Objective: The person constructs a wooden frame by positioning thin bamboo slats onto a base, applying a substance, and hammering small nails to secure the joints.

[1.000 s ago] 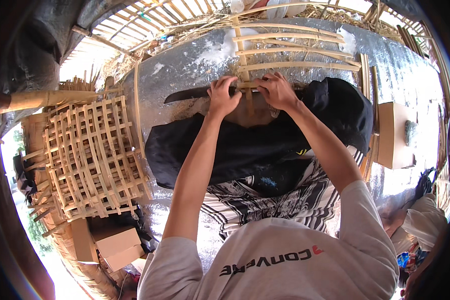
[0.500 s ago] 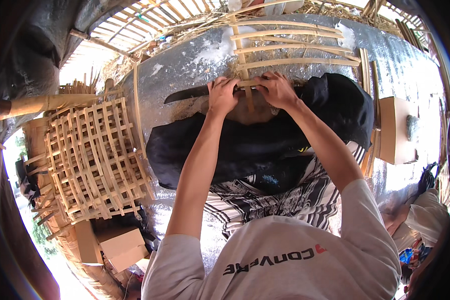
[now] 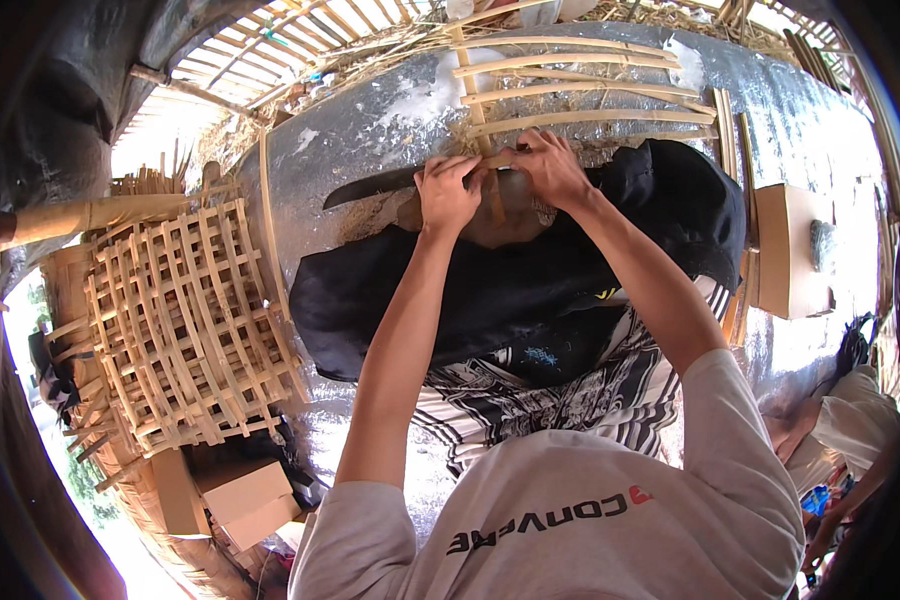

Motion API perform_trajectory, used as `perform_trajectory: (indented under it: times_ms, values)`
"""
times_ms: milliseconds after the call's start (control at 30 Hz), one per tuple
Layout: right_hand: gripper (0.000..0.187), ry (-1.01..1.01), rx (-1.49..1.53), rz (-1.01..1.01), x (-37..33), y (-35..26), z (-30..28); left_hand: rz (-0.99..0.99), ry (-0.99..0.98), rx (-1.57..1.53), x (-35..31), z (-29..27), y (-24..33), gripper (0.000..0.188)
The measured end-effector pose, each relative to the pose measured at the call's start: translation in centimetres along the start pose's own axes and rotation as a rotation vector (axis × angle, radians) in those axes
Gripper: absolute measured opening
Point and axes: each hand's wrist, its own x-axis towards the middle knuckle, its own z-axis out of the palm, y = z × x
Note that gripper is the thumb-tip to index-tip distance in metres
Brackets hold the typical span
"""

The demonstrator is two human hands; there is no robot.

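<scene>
The short bamboo strip [image 3: 498, 159] lies crosswise between the hands, on the far half of the silver sheet [image 3: 355, 140], left of the middle between its side edges; its two ends are lost under the fingers. The left hand [image 3: 450, 195] has a narrow grip with its fingertips on the strip's left end, and the right hand [image 3: 553, 172] pinches the other end, though the curled fingers hide just how the pads meet it. A long upright strip [image 3: 474, 100] runs from the sheet's far edge down to the hands, its middle partly covered by them; whether the two strips touch cannot be told. Several crosswise strips [image 3: 590, 90] reach from it toward the sheet's right edge. A dark blade [image 3: 370, 187] points to the sheet's left edge, its other end hidden behind the left hand. Black cloth [image 3: 450, 295] covers most of the patterned legwear [image 3: 560, 400], and the body hides the sheet's near edge. By the left edge, a bamboo lattice [image 3: 185, 320] overlaps layers too tangled to separate. Toward the right edge, glare washes out the surface around a cardboard box [image 3: 782, 250]. At lower right, another person [image 3: 855, 425] is cut off by the dark rim.
</scene>
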Motion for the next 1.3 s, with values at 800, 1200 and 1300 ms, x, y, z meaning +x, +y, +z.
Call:
perform_trajectory:
  times_ms: [800, 1200, 1300]
  values:
    - [0.03, -0.017, -0.009, 0.123, -0.7, -0.1, 0.5, -0.095, 0.017, 0.049, -0.8, 1.2, 0.9, 0.024]
    - [0.035, 0.041, -0.106, 0.134, -1.3, 0.1, 1.4, -0.135, -0.009, 0.091, -0.9, 0.7, 2.3, 0.028]
    - [0.036, 0.043, -0.183, 0.168, -1.4, -0.3, 1.2, 0.043, 0.093, 0.119, -1.7, 0.6, 4.3, 0.037]
